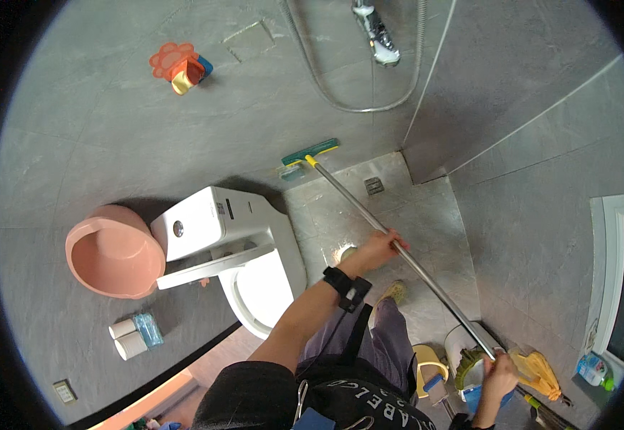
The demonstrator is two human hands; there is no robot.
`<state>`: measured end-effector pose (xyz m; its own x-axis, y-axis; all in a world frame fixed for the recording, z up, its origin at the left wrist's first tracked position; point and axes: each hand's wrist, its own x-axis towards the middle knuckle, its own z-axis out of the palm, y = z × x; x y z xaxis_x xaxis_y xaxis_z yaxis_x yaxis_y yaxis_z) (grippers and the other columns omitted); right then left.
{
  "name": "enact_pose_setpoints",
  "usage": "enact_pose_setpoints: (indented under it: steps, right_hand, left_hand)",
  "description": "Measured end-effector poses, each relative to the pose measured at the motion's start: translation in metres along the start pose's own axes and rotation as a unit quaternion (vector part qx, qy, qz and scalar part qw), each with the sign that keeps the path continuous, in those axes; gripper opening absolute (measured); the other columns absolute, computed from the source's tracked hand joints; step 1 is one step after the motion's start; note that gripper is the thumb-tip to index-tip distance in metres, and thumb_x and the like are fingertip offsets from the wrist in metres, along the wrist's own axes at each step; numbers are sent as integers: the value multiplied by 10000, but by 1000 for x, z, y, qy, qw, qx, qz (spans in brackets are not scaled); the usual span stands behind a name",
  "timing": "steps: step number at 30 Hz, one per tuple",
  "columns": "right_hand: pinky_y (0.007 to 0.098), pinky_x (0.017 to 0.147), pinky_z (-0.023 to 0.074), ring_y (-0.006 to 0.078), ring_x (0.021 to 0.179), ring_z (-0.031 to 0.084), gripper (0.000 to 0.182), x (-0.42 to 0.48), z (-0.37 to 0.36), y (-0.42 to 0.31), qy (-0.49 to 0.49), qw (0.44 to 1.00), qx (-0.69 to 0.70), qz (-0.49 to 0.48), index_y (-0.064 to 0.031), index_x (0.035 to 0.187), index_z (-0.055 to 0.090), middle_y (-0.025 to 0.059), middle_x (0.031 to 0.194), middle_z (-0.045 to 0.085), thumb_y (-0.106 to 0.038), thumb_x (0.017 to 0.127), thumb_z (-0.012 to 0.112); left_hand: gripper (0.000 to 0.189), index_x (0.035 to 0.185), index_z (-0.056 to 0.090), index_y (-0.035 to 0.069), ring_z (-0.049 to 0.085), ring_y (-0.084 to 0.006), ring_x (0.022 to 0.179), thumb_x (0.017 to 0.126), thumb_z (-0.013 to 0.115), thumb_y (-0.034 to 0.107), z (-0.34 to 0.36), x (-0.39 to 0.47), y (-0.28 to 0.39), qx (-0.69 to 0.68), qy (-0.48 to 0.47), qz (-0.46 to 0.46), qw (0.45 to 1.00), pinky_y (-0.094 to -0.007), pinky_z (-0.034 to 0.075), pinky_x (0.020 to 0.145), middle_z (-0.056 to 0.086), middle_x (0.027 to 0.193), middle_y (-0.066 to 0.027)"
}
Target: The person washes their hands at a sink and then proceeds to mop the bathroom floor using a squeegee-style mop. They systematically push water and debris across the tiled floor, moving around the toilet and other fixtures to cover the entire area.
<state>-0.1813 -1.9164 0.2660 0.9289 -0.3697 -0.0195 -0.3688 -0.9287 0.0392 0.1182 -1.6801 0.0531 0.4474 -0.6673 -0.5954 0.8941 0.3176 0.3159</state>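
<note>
A long metal pole (pixel 424 277) with a green squeegee head (pixel 312 152) slants across the view. My left hand (pixel 376 250) is closed around the pole's middle, with a black strap device on the wrist. My right hand (pixel 500 371) grips the pole's lower end at the bottom right. The green head lies against the grey tiled wall (pixel 226 123) near its foot, left of the square floor drain (pixel 374 186).
A white toilet (pixel 277 242) with its lid raised and a pink tub (pixel 115 258) are at left. A shower hose (pixel 338 105) hangs above. A bin (pixel 457 341), a yellow dustpan (pixel 427 357) and a bottle (pixel 593 368) are at lower right.
</note>
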Motion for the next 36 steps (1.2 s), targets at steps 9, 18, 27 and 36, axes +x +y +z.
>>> enact_pose_setpoints:
  steps: [9,18,27,36]
  right_hand:
    - [402,490,360,317,564,481,432,-28,-64,85,103,994,-30,-16,-16,773,557,125,635,484,-444,809,507]
    - [318,459,392,208,529,505,408,-6,15,-47,56,990,-117,58,-119,756,564,41,644,519,-519,792,491]
    - [340,426,358,227,506,482,392,-48,-57,-25,91,967,-201,128,-104,789,579,32,611,485,-492,782,525]
    - [290,474,379,136,578,513,418,-7,13,-94,-41,956,-215,195,-107,801,564,0,694,544,-521,758,534]
  left_hand:
    - [297,936,461,9,519,-235,995,951,298,257,122,-33,-1,65,-117,-24,991,-331,428,895,531,1055,-173]
    - [278,881,475,-12,527,-269,955,948,314,205,-1,55,1,91,37,-66,993,-379,431,855,520,894,-138]
    - [237,854,477,-14,518,-263,937,931,381,189,107,35,2,46,-111,-179,977,-390,416,888,510,874,-129]
    - [229,869,441,-5,487,-262,855,945,314,170,16,114,9,23,-40,-198,979,-410,398,911,473,840,-113]
